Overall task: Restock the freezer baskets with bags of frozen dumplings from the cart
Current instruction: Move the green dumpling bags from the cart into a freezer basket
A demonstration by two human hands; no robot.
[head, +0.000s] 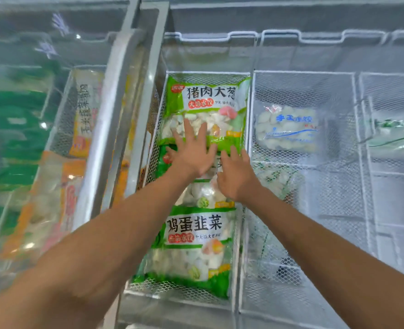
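Left hand (191,153) presses the far bag (208,100) with flat, spread fingers; right hand (237,176), fingers straight, rests on the middle bag (203,193).

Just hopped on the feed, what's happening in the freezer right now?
A person is reaching into the open chest freezer and arranging green bags of frozen dumplings in the middle wire basket. The left hand lies flat, fingers spread, on the far bag; the right hand rests open on the partly hidden middle bag. A third green bag lies nearest. The next basket to the right holds a clear bag with blue print.
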